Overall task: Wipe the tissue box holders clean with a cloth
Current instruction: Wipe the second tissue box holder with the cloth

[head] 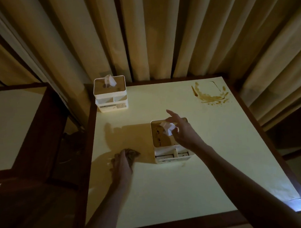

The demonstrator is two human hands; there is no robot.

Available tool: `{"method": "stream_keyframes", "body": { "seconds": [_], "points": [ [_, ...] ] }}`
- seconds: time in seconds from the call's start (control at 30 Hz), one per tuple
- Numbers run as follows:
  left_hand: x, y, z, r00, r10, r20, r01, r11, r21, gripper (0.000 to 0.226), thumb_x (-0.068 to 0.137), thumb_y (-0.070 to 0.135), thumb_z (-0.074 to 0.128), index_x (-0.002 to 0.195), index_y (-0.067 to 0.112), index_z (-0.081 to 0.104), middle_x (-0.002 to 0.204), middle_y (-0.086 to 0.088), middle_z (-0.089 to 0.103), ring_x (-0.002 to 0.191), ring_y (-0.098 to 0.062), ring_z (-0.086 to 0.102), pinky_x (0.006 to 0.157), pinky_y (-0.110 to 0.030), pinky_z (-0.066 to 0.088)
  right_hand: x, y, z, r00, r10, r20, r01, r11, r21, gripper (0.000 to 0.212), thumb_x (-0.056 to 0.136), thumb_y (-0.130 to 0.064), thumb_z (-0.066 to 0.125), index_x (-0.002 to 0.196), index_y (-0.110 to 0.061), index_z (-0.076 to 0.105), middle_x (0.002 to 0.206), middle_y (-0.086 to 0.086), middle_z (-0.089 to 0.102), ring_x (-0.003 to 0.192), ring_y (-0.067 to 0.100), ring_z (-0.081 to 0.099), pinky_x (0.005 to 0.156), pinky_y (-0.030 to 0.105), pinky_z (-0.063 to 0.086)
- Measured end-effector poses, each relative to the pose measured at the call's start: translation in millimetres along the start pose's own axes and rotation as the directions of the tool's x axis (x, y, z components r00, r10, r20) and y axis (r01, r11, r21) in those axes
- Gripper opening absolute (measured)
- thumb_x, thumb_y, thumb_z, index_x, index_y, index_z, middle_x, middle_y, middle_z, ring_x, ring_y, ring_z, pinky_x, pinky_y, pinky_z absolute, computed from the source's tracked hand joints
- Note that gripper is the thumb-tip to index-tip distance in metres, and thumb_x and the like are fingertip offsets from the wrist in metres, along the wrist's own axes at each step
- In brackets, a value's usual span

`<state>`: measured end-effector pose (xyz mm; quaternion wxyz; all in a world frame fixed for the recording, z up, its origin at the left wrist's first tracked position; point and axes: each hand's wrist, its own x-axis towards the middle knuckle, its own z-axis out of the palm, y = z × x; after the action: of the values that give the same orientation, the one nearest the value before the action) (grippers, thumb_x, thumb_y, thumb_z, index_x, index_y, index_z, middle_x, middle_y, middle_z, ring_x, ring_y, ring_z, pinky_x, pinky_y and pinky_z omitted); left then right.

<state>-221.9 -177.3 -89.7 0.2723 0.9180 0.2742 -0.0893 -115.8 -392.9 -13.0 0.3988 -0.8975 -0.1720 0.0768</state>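
Note:
A white tissue box holder (pixel 172 154) with a brown lid spotted with dark stains stands near the table's middle, a tissue (pixel 169 127) sticking out of its top. My right hand (pixel 181 131) hovers over that lid with fingers spread, holding nothing. To its left my left hand (pixel 122 162) presses on a crumpled brown cloth (pixel 132 154) lying on the table. A second white tissue box holder (pixel 111 98), with its own tissue, stands at the far left corner.
The pale yellow table (pixel 168 192) has a dark wooden rim. A brown spill stain (pixel 209 94) marks its far right corner. Curtains (pixel 159 34) hang behind the table. Another table (pixel 11 127) stands to the left across a dark gap.

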Motion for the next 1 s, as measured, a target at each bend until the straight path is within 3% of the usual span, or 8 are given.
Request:
{"method": "stream_keyframes", "body": {
  "seconds": [0.07, 0.17, 0.3, 0.5, 0.6, 0.7, 0.87, 1.0],
  "points": [
    [2, 1, -2, 0.999, 0.025, -0.040, -0.031, 0.990, -0.135, 0.036, 0.094, 0.002, 0.044, 0.129, 0.011, 0.049, 0.124, -0.012, 0.053, 0.119, -0.031, 0.045, 0.090, -0.038, 0.039, 3, 3, -2, 0.997, 0.007, 0.080, -0.002, 0.998, -0.058, 0.070, 0.092, -0.003, 0.051, 0.149, -0.027, 0.019, 0.130, 0.003, 0.054, 0.111, 0.015, 0.053, 0.093, 0.027, 0.046],
    [6, 12, -16, 0.998, 0.030, -0.059, -0.048, 0.937, -0.346, 0.025, 0.085, 0.005, 0.063, 0.109, 0.010, 0.058, 0.099, -0.004, 0.059, 0.097, -0.023, 0.058, 0.073, -0.026, 0.039, 1, 9, -4, 0.988, 0.032, 0.152, -0.019, 0.996, -0.088, 0.065, 0.093, -0.016, 0.056, 0.147, -0.024, 0.022, 0.126, 0.007, 0.057, 0.102, 0.017, 0.059, 0.085, 0.032, 0.053],
    [9, 30, -32, 0.998, 0.037, -0.051, -0.057, 0.877, -0.476, 0.049, 0.078, 0.020, 0.076, 0.122, 0.016, 0.054, 0.108, -0.003, 0.062, 0.092, -0.017, 0.059, 0.071, -0.024, 0.046, -2, 13, -4, 0.983, 0.057, 0.173, -0.036, 0.992, -0.122, 0.037, 0.092, -0.002, 0.043, 0.127, -0.011, 0.034, 0.124, 0.018, 0.059, 0.112, 0.030, 0.059, 0.083, 0.041, 0.055],
    [6, 58, -48, 0.990, 0.075, -0.119, -0.132, 0.783, -0.608, 0.052, 0.075, 0.020, 0.077, 0.122, 0.024, 0.053, 0.108, 0.004, 0.059, 0.092, -0.011, 0.058, 0.065, -0.016, 0.045, 3, 7, 0, 0.972, 0.007, 0.234, 0.069, 0.946, -0.318, 0.031, 0.090, 0.001, 0.039, 0.120, -0.006, 0.042, 0.125, 0.022, 0.057, 0.105, 0.040, 0.059, 0.084, 0.052, 0.051],
    [5, 64, -55, 0.988, 0.078, -0.130, -0.145, 0.738, -0.659, 0.050, 0.076, 0.022, 0.078, 0.120, 0.027, 0.055, 0.110, 0.004, 0.061, 0.092, -0.010, 0.059, 0.056, -0.009, 0.043, 3, 12, 1, 0.970, -0.026, 0.240, 0.132, 0.888, -0.441, 0.033, 0.094, -0.004, 0.038, 0.125, -0.005, 0.048, 0.125, 0.020, 0.050, 0.103, 0.039, 0.055, 0.086, 0.047, 0.047],
    [6, 69, -59, 0.988, 0.101, -0.116, -0.153, 0.710, -0.688, 0.050, 0.076, 0.027, 0.077, 0.119, 0.033, 0.053, 0.111, 0.005, 0.060, 0.095, -0.011, 0.061, 0.059, -0.014, 0.044, -1, 15, 1, 0.971, 0.020, 0.237, 0.101, 0.868, -0.486, 0.024, 0.096, -0.009, 0.037, 0.118, -0.005, 0.046, 0.111, 0.024, 0.056, 0.098, 0.038, 0.055, 0.077, 0.036, 0.039],
    [10, 78, -60, 0.985, 0.133, -0.111, -0.173, 0.716, -0.676, 0.050, 0.076, 0.030, 0.077, 0.120, 0.033, 0.053, 0.109, 0.005, 0.060, 0.084, 0.000, 0.058, 0.061, -0.017, 0.047, -7, 9, -7, 0.980, -0.030, 0.195, 0.119, 0.879, -0.462, 0.032, 0.099, -0.015, 0.039, 0.126, -0.013, 0.055, 0.128, 0.011, 0.053, 0.116, 0.034, 0.045, 0.092, 0.043, 0.041],
    [18, 87, -56, 0.976, 0.196, -0.097, -0.210, 0.721, -0.661, 0.051, 0.077, 0.027, 0.077, 0.121, 0.033, 0.052, 0.111, 0.002, 0.062, 0.093, -0.011, 0.061, 0.063, -0.017, 0.047, -9, 16, -22, 0.999, 0.009, 0.046, 0.008, 0.933, -0.360, 0.028, 0.094, -0.009, 0.046, 0.117, -0.010, 0.063, 0.118, 0.015, 0.060, 0.108, 0.034, 0.046, 0.084, 0.041, 0.044]
  ]
}}
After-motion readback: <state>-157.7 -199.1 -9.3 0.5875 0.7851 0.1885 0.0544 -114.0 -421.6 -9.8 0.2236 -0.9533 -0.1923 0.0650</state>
